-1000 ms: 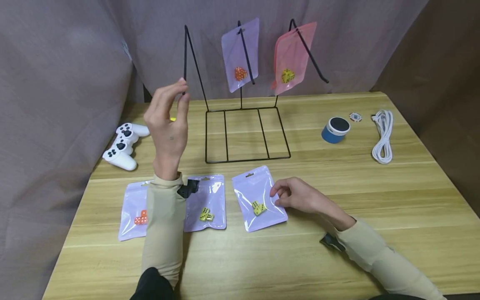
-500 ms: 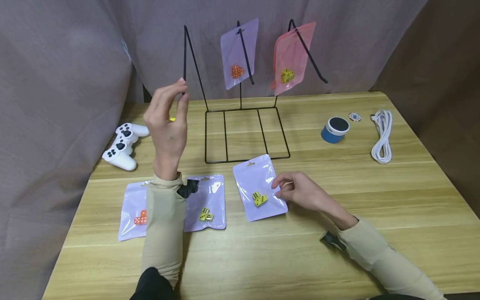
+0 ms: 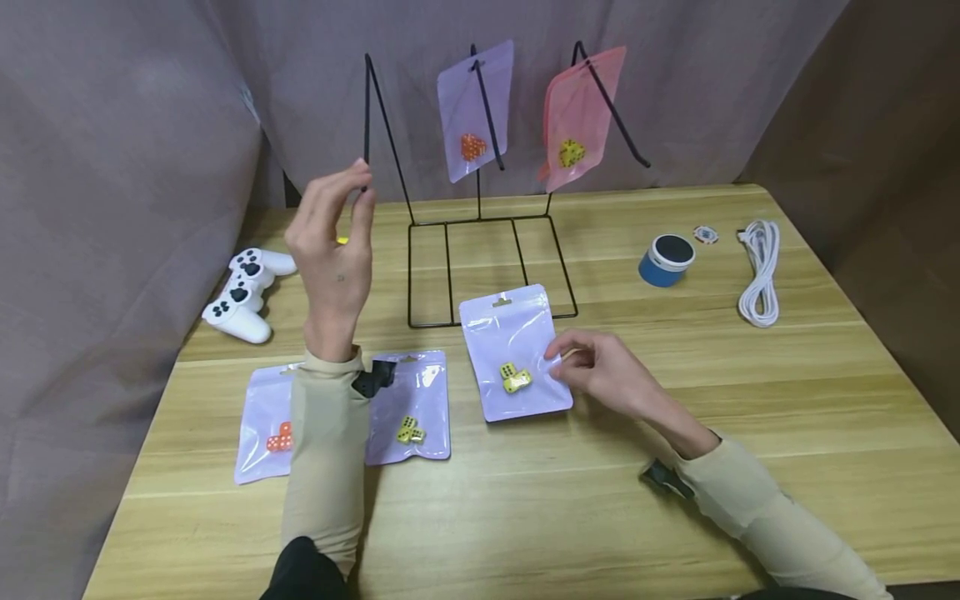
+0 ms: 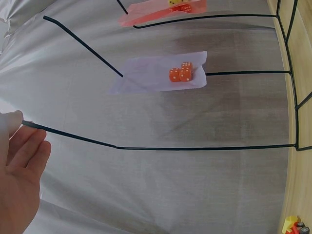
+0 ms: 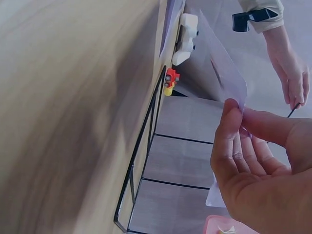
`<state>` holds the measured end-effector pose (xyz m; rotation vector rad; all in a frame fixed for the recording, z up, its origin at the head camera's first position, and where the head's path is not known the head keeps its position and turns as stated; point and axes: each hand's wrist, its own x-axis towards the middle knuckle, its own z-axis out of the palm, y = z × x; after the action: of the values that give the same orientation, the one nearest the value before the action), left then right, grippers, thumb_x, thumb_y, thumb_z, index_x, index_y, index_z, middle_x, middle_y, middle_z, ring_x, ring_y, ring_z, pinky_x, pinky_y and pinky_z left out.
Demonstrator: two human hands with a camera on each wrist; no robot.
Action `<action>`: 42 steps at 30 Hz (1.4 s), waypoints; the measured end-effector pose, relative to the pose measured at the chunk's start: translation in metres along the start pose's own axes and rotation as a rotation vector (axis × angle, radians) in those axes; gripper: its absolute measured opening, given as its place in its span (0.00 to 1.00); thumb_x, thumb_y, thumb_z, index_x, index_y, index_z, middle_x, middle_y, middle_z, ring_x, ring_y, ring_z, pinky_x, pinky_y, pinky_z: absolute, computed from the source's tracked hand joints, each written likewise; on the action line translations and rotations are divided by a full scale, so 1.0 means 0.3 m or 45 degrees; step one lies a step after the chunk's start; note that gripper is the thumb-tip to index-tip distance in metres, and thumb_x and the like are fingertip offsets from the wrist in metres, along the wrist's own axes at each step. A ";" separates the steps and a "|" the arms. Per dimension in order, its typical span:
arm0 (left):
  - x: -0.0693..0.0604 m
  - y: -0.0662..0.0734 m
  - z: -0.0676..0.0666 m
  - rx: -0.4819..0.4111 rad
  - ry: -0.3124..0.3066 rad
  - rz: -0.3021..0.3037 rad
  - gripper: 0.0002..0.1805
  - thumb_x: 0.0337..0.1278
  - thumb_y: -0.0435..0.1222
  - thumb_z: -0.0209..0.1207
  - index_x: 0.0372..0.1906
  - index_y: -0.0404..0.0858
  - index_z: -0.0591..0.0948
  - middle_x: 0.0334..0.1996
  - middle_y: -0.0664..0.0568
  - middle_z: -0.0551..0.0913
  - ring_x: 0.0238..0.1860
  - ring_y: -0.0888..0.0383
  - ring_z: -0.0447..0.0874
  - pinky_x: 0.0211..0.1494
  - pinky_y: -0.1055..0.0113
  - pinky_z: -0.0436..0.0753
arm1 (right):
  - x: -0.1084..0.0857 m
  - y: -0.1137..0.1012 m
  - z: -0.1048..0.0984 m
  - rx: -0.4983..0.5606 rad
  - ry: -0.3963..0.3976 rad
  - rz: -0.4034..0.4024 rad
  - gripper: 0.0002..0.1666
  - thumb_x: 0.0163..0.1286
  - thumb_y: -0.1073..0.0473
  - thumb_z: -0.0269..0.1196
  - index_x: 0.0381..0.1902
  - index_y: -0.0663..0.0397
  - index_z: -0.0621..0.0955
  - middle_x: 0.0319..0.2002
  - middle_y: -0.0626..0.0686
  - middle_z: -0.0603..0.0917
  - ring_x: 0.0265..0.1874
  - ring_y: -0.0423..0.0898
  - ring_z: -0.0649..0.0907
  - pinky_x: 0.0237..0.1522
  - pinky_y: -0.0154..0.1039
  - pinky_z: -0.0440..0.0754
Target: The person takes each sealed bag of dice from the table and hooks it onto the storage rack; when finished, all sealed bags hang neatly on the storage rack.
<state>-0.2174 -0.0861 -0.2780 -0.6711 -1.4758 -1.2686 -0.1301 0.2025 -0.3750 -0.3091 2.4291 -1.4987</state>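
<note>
My left hand pinches the tip of the left hook of a black wire rack; the left wrist view shows thumb and fingers on that hook end. My right hand pinches the right edge of a purple zip bag holding yellow dice, raised above the table in front of the rack's base. On the middle hook hangs a purple bag with orange dice. Pink bags hang from the right hook, the front one with yellow dice. No bag hangs on the left hook.
Two purple bags lie on the table: one with yellow dice and one with orange dice, partly behind my left sleeve. A white game controller is at left. To the right are a blue speaker, a poker chip and a coiled white cable.
The purple bag in my right hand has come up off the table and moved toward the rack, turning a little more upright. My left hand keeps its hold on the hook tip.
</note>
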 end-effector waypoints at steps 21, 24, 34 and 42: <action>0.005 0.006 -0.004 -0.008 -0.017 -0.005 0.05 0.52 0.18 0.60 0.36 0.21 0.80 0.37 0.34 0.82 0.46 0.46 0.82 0.56 0.56 0.81 | 0.002 -0.077 0.006 -0.138 0.208 -0.179 0.08 0.61 0.68 0.65 0.39 0.55 0.81 0.33 0.51 0.83 0.28 0.47 0.81 0.24 0.32 0.78; -0.001 -0.012 -0.003 -0.020 -0.019 -0.006 0.05 0.51 0.18 0.60 0.36 0.21 0.80 0.37 0.34 0.82 0.46 0.46 0.82 0.56 0.55 0.80 | 0.005 -0.094 0.007 -0.144 0.222 -0.200 0.08 0.62 0.67 0.65 0.39 0.55 0.81 0.33 0.51 0.83 0.28 0.47 0.81 0.25 0.32 0.79; -0.014 -0.061 -0.014 -0.039 -0.011 0.002 0.05 0.53 0.22 0.62 0.37 0.25 0.83 0.39 0.41 0.84 0.46 0.49 0.82 0.56 0.54 0.80 | 0.019 -0.133 0.004 -0.121 0.284 -0.303 0.08 0.61 0.68 0.66 0.39 0.57 0.81 0.33 0.51 0.84 0.29 0.50 0.82 0.26 0.32 0.81; -0.016 -0.061 -0.015 -0.043 -0.015 -0.007 0.05 0.54 0.24 0.61 0.37 0.25 0.82 0.40 0.42 0.84 0.46 0.50 0.82 0.57 0.54 0.80 | 0.024 -0.155 -0.012 -0.127 0.363 -0.376 0.08 0.61 0.67 0.66 0.40 0.58 0.81 0.33 0.51 0.84 0.28 0.46 0.81 0.28 0.29 0.80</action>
<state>-0.2305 -0.0947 -0.2895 -0.6983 -1.4696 -1.2979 -0.1361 0.1827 -0.3326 -0.5274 2.7885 -1.6396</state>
